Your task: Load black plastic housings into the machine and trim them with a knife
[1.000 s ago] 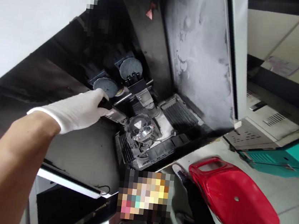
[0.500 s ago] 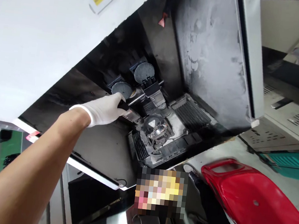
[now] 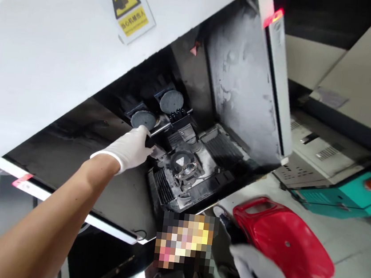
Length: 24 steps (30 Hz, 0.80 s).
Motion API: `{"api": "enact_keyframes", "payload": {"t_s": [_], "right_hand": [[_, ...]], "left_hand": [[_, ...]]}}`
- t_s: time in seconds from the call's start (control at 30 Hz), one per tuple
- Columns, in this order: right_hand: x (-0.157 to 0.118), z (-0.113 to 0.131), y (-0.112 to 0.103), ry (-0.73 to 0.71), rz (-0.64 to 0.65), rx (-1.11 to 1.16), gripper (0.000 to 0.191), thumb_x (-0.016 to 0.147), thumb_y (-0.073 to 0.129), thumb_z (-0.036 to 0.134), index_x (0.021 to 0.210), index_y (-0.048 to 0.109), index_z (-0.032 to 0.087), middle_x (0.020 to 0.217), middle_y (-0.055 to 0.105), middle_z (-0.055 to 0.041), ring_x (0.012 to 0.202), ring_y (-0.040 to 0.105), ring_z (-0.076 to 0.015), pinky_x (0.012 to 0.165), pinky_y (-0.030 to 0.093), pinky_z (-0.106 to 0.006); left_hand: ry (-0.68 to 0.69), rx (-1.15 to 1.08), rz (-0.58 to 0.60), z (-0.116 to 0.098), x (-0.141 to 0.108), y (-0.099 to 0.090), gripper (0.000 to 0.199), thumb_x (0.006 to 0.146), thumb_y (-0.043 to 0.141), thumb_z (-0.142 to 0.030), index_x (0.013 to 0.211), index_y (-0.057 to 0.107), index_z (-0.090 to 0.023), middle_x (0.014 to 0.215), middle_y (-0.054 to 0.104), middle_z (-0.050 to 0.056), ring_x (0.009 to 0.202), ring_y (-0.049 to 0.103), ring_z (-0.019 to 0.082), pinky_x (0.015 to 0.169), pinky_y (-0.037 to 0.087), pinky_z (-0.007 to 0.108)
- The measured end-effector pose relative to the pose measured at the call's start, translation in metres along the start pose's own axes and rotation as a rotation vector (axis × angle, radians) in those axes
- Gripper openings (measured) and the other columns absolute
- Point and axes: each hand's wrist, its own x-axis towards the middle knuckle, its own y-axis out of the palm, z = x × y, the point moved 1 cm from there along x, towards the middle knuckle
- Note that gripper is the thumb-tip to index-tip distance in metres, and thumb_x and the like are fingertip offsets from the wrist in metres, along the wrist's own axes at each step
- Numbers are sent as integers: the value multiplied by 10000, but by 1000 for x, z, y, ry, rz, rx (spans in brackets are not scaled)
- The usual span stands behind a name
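Note:
My left hand (image 3: 132,151), in a white glove, reaches into the open machine bay with its fingers closed round a dark block on the left metal fixture (image 3: 157,152). Beside it, a similar fixture with black knobs (image 3: 181,119) stands on the right, and a metal rod (image 3: 161,129) runs between the two. Two round grey discs (image 3: 143,120) (image 3: 172,101) sit behind them. Below is a round dark hub with a white triangle (image 3: 180,161). At the bottom right, a blurred pale shape with a dark spot looks like my gloved right hand (image 3: 261,277); its fingers cannot be made out.
The white machine cover (image 3: 57,53) bears a yellow warning label (image 3: 132,21). Black ribbed bellows (image 3: 163,189) flank the hub. A red stool (image 3: 294,240) stands on the floor at right, near a teal and beige machine (image 3: 342,197). A pixelated patch covers the bottom centre.
The view has shifted, showing more of the cover and label. My left hand stays at the left fixture. The pale shape at the lower right has risen further into view.

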Motion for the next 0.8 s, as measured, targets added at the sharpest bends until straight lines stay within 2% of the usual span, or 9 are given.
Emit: {"api": "enact_keyframes", "payload": {"t_s": [0.1, 0.17, 0.2, 0.23, 0.3, 0.37, 0.47, 0.6, 0.8], "right_hand": [[121, 79, -53, -368, -256, -90, 292, 1062, 430, 298, 1204, 677, 232, 1181, 718, -53, 1076, 678, -221, 967, 555, -377], [198, 134, -71, -535, -352, -261, 326, 1049, 486, 332, 1319, 615, 203, 1334, 645, -89, 1199, 603, -272, 1055, 496, -440], [231, 157, -72, -521, -393, -336, 402, 1026, 542, 384, 1373, 577, 184, 1372, 613, -124, 1235, 577, -309, 1047, 494, -467], [259, 175, -68, -466, -388, -392, 482, 974, 614, 480, 1345, 584, 174, 1260, 652, -142, 1108, 626, -327, 917, 543, -455], [299, 192, -50, -333, -316, -432, 422, 920, 655, 499, 1190, 634, 175, 1008, 681, -107, 840, 662, -288, 705, 538, -385], [319, 191, -29, -309, -327, -449, 261, 927, 623, 391, 1110, 641, 205, 954, 652, -66, 740, 641, -239, 626, 482, -331], [328, 174, -9, -367, -389, -470, 157, 930, 562, 277, 1049, 655, 236, 1003, 609, -49, 786, 626, -206, 637, 435, -304], [333, 163, -4, -431, -419, -492, 159, 917, 554, 252, 1018, 677, 241, 1010, 573, -43, 832, 595, -190, 663, 396, -292], [337, 160, 4, -387, -460, -496, 171, 927, 537, 275, 1009, 674, 211, 1032, 580, -57, 829, 563, -185, 664, 353, -288]], "left_hand": [[-14, -20, 19, -2, -2, -4, 405, 877, 665, -390, 1202, 562, -171, 1182, 711, 180, 1059, 721, 334, 885, 564, 400], [-28, -46, 42, -4, -5, -7, 408, 875, 660, -399, 1200, 561, -174, 1178, 713, 175, 1059, 724, 334, 868, 570, 397], [-32, -58, 46, -5, -7, -8, 403, 871, 659, -399, 1194, 565, -177, 1181, 712, 172, 1059, 726, 333, 862, 572, 395], [-36, -68, 46, -5, -8, -9, 397, 867, 660, -395, 1187, 569, -179, 1189, 709, 172, 1059, 728, 331, 859, 574, 394], [-48, -85, 28, -7, -11, -10, 382, 862, 657, -374, 1178, 576, -176, 1211, 699, 180, 1057, 731, 334, 854, 579, 397], [-64, -104, 3, -9, -14, -9, 364, 871, 639, -341, 1183, 574, -166, 1228, 685, 194, 1052, 732, 348, 843, 585, 412], [-79, -139, -38, -12, -18, -5, 347, 884, 620, -306, 1189, 563, -152, 1221, 669, 201, 1040, 732, 366, 823, 596, 435], [-77, -189, -61, -13, -20, -1, 357, 878, 621, -250, 1210, 555, -139, 1207, 661, 199, 1019, 736, 358, 819, 607, 432], [-54, -227, -52, -10, -21, -3, 360, 892, 602, -216, 1234, 561, -110, 1199, 660, 222, 1066, 719, 382, 847, 610, 457]]}}
